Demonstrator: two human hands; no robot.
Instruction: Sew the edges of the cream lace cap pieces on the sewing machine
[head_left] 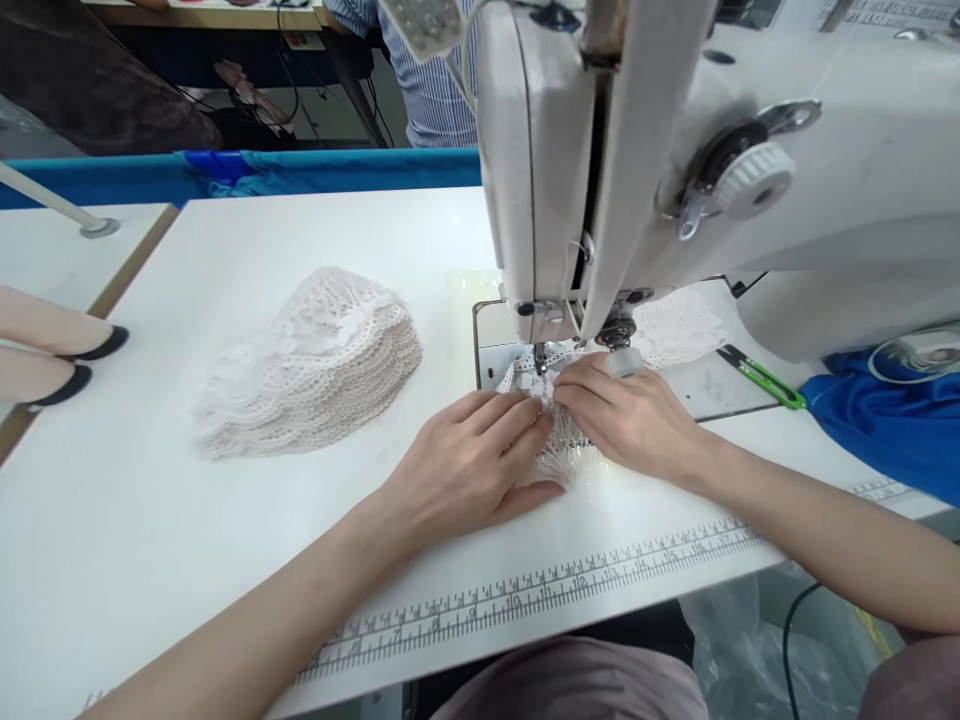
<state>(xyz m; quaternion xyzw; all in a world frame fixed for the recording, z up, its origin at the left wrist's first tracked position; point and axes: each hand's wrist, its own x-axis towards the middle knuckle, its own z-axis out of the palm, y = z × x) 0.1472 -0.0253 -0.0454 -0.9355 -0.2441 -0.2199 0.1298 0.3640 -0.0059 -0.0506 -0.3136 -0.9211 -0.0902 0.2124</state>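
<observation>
A small piece of white lace [559,450] lies under the presser foot [541,362] of a white sewing machine [675,150]. My left hand [472,462] rests flat on the lace, fingers stretched toward the needle. My right hand [630,415] presses the lace from the right, its fingers together and close to the foot. Both hands touch the lace just in front of the needle.
A stack of white lace pieces [315,362] sits to the left on the white table [225,520]. Green-handled snips [763,378] lie right of the needle plate, beside blue cloth [892,420]. A printed ruler [540,585] runs along the front edge. A person in a striped shirt [431,80] stands behind.
</observation>
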